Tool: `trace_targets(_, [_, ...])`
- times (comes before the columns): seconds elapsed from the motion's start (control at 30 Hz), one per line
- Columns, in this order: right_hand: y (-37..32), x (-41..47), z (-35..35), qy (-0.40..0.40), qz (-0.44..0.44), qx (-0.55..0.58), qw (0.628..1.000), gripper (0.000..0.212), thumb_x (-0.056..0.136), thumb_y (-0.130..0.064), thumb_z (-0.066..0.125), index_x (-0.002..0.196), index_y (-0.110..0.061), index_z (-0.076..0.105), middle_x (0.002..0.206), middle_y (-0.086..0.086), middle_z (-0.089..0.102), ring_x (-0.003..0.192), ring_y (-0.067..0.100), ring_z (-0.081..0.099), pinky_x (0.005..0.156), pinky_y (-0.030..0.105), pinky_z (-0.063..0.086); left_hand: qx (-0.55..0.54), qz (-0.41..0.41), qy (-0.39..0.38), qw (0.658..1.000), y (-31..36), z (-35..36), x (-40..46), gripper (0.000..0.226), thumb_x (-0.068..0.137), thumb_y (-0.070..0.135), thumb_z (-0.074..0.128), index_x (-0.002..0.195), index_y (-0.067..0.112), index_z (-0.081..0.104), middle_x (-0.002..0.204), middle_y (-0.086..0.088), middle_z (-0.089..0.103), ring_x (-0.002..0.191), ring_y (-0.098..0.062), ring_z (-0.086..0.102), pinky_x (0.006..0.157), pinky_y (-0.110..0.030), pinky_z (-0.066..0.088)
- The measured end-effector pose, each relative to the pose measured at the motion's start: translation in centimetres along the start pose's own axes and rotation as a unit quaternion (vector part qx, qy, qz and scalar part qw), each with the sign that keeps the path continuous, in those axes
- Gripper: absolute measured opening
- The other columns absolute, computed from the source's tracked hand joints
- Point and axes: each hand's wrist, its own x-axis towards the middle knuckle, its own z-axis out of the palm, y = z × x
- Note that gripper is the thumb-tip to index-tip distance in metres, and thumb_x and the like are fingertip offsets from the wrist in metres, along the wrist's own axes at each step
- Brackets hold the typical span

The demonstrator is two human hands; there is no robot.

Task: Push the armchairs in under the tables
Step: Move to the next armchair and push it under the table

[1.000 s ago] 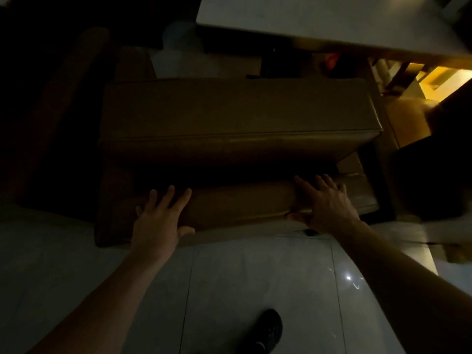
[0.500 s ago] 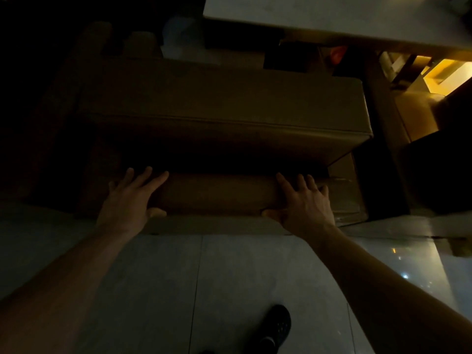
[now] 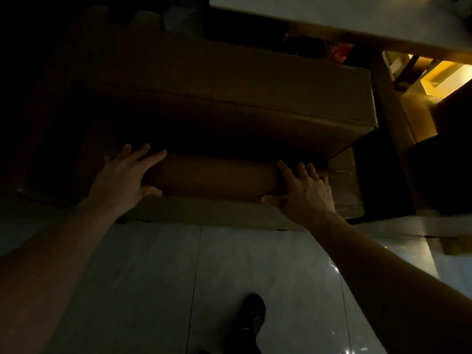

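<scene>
Both hands, left hand (image 3: 122, 177) and right hand (image 3: 304, 192), press flat, fingers spread, on the armchair (image 3: 217, 118) over glossy floor tiles (image 3: 255, 264).

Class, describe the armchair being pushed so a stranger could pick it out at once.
Start at the pale table at the top right. Just below it sits the brown armchair. Unlike the dim seats around it, both the left hand and right hand press flat on its back.
</scene>
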Motion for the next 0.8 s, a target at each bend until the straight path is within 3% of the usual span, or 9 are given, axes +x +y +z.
trace_targets(0.37, [-0.8, 2.2, -0.7, -0.010, 0.009, -0.014, 1.000, 0.105, 0.075, -0.091, 0.035, 0.157, -0.035, 0.000, 0.163, 0.019, 0.016, 0.150, 0.042, 0.012, 0.114, 0.068, 0.022, 0.002, -0.013, 0.002, 1.000, -0.4, -0.9, 2.4, 0.094, 0.076, 0.047, 0.077, 0.153, 0.035, 0.024, 0.161, -0.006, 0.022, 0.147, -0.037, 0.013, 0.112, -0.068, 0.018])
trace_targets(0.8, [-1.1, -0.7, -0.3, -0.030, 0.012, -0.020, 0.999, 0.103, 0.077, -0.088, 0.035, 0.158, -0.035, -0.002, 0.164, 0.017, 0.012, 0.151, 0.040, 0.009, 0.116, 0.064, 0.022, -0.029, -0.031, 0.015, 0.999, -0.1, 0.1, -0.8, 0.091, 0.076, 0.045, 0.078, 0.152, 0.036, 0.028, 0.160, -0.005, 0.026, 0.148, -0.035, 0.016, 0.114, -0.065, 0.017])
